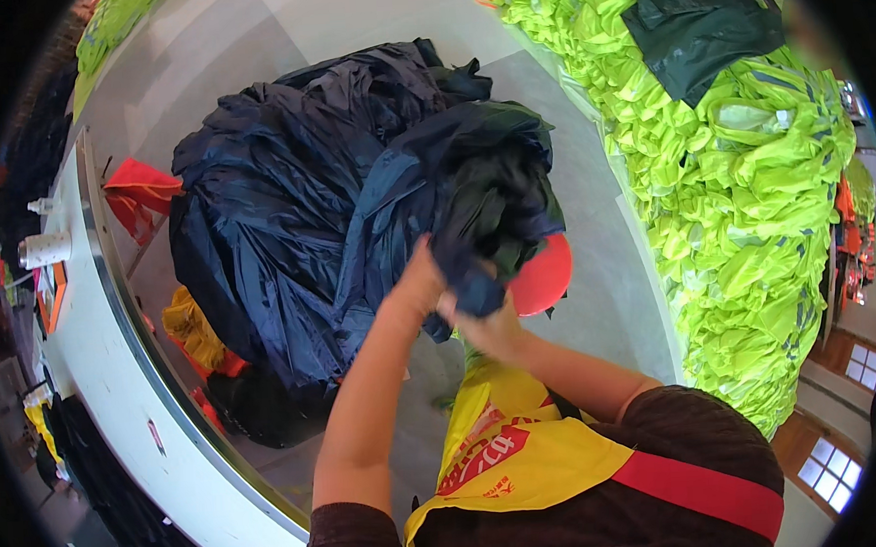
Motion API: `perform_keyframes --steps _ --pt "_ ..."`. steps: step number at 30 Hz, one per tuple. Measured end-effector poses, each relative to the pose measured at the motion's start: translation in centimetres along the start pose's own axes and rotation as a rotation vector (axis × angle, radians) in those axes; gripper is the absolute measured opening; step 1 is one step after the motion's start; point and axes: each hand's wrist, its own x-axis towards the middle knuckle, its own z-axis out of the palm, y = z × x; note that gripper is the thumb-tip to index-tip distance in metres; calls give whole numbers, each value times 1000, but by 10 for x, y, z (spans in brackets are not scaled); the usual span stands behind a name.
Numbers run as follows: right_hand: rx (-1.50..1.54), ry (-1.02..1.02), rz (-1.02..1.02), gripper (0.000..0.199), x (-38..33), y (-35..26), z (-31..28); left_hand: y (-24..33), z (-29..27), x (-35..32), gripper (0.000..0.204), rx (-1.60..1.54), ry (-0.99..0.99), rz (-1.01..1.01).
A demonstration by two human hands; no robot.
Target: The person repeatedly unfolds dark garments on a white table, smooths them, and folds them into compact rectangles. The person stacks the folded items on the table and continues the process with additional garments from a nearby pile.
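Both my hands are closed on a dark navy garment (483, 192) of thin, shiny cloth, bunched up in front of me. My left hand (422, 277) grips its near left edge. Close beside it, my right hand (492, 328) holds the lower edge, its fingers partly hidden by the cloth. Beyond and to the left lies a big heap of dark navy cloth (266, 203), which the held garment overlaps. A round red seat-like disc (542, 276) shows partly behind the garment, near my right hand.
At left stands a long white table (117, 389) with a metal edge and a thread cone (46, 250). Red cloth (140, 195) and yellow cloth (193, 326) lie beside it. Along the right runs a tall pile of neon-yellow garments (744, 257), topped by a dark green piece (708, 32).
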Motion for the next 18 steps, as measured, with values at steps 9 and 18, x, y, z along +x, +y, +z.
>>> perform_keyframes --steps 9,18 --pt "442 -774 478 34 -41 -97 -41 16 14 -265 78 -305 138 -669" --pt "639 -383 1113 64 29 31 -37 67 48 -554 64 -424 300 -1532"
